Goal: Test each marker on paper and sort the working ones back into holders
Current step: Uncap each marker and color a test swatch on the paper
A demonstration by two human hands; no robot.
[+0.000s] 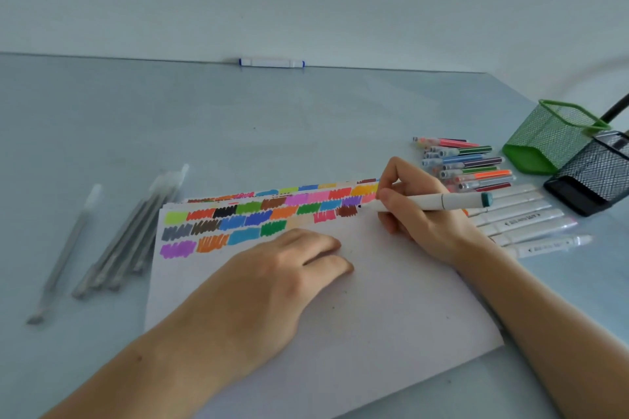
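A white sheet of paper [374,282] lies before me, its top rows filled with coloured scribble patches. My right hand [418,211] grips a white marker with a teal end cap [452,201], its dark tip touching the paper at the right end of the second row. My left hand [272,275] rests on the paper below the patches, fingers loosely curled. A pile of thin coloured markers [466,163] and a row of white markers [524,218] lie to the right. A green mesh holder [548,136] and a black mesh holder [592,173] lie tipped at the far right.
A bundle of grey pens [129,241] and a single grey pen [64,255] lie on the left of the pale blue table [272,119]. A white marker with blue ends [271,62] lies against the back wall. More test sheets stick out beneath the top sheet.
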